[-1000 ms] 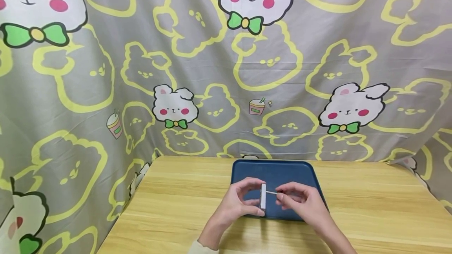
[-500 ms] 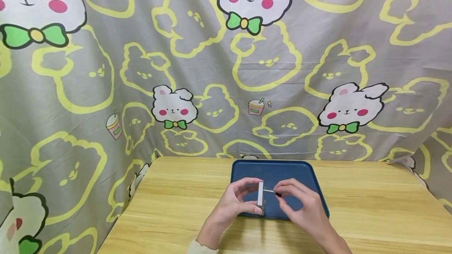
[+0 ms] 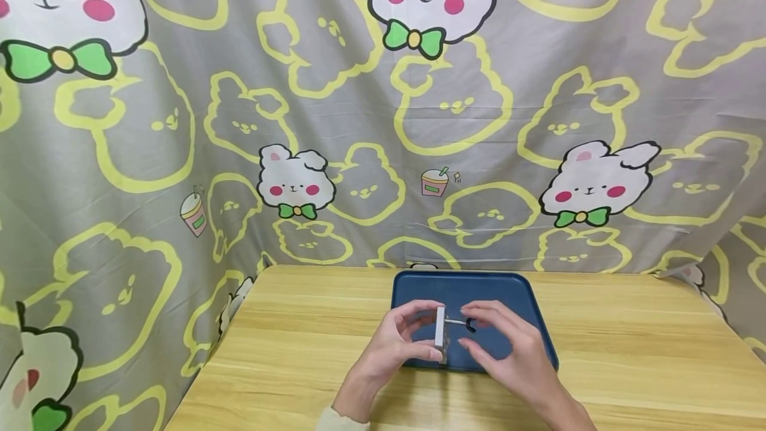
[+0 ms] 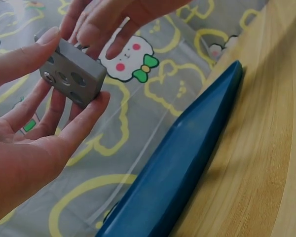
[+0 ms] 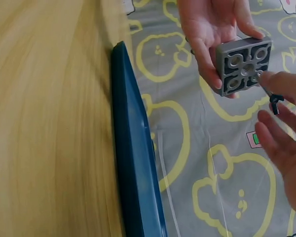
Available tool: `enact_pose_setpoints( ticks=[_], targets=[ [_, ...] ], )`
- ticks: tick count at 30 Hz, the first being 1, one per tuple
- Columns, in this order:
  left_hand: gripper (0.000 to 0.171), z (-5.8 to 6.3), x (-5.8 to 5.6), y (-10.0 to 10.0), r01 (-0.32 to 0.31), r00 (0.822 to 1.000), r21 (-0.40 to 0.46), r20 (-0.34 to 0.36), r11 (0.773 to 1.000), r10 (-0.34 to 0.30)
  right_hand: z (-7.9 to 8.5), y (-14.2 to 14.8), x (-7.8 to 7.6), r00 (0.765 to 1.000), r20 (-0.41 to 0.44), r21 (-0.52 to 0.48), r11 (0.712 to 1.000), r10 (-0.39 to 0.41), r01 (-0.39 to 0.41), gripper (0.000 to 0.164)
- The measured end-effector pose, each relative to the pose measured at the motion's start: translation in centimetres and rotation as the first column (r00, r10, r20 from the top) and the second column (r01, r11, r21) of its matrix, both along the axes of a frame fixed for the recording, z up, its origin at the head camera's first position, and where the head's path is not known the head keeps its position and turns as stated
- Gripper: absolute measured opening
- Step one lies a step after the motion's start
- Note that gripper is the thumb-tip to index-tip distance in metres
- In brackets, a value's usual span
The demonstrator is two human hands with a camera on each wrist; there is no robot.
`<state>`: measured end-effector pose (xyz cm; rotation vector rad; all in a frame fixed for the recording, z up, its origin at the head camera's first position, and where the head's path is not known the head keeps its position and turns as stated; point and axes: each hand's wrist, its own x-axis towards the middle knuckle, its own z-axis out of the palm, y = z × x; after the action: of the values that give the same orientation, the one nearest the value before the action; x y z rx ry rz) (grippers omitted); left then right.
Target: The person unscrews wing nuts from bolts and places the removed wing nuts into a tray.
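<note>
My left hand [image 3: 389,341] grips a square grey metal block [image 4: 74,74] by its edges, thumb on one side and fingers on the other. Round holes show in one face in the left wrist view; the opposite, ribbed face with round recesses shows in the right wrist view. Out of that ribbed face sticks a thin metal rod [image 3: 455,321] with a black forked end [image 5: 276,103]. Around this end, my right hand [image 3: 514,344] has its thumb and fingers spread apart. In the head view they do not close on the rod; whether a fingertip grazes it cannot be told.
Beneath both hands, a blue tray [image 3: 479,291] with a raised rim lies on the wooden table [image 3: 311,324]. A grey curtain [image 3: 359,118] with rabbit prints hangs behind the table and along its sides.
My right thumb and fingers, pinching the rod's end a second ago, have parted and let it go, so the black end shows. The block has shifted slightly left in my left hand.
</note>
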<state>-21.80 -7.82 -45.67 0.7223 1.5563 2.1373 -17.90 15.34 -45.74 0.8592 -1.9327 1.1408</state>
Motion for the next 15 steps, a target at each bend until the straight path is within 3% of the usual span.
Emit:
enact_pose_setpoints(
  ticks=[3, 4, 6, 8, 10, 13, 15],
  targets=[
    [0.07, 0.1, 0.1, 0.0, -0.023, 1.0, -0.017, -0.005, 1.0, 0.023, 0.3, 0.1, 0.6, 0.978, 0.203, -0.086, 0.996, 0.038, -0.021, 0.049],
    [0.07, 0.1, 0.1, 0.0, -0.031, 1.0, -0.023, -0.006, 0.999, 0.03, 0.5, 0.1, 0.7, 0.957, 0.285, -0.131, 0.991, 0.051, -0.014, 0.046],
    [0.069, 0.1, 0.2, 0.1, -0.046, 0.999, -0.034, -0.016, 0.998, 0.045, 0.8, 0.2, 1.0, 0.892, 0.444, -0.221, 0.975, 0.081, 0.021, 0.033],
    [0.069, 0.2, 0.3, 0.2, -0.06, 0.998, -0.048, -0.038, 0.997, 0.058, 1.2, 0.3, 1.0, 0.8, 0.589, -0.294, 0.952, 0.111, 0.084, 0.025],
    [0.069, 0.2, 0.3, 0.3, -0.066, 0.996, -0.059, -0.068, 0.996, 0.062, 1.4, 0.5, 1.0, 0.682, 0.711, -0.357, 0.924, 0.172, 0.14, 0.029],
    [0.068, 0.1, 0.4, 0.4, -0.071, 0.992, -0.077, -0.109, 0.995, 0.062, 1.4, 0.9, 0.7, 0.51, 0.812, -0.412, 0.898, 0.285, 0.154, 0.041],
    [0.068, 0.1, 0.4, 0.5, -0.07, 0.99, -0.078, -0.126, 0.994, 0.06, 1.3, 1.2, 0.5, 0.42, 0.833, -0.448, 0.885, 0.361, 0.127, 0.044]
  ],
)
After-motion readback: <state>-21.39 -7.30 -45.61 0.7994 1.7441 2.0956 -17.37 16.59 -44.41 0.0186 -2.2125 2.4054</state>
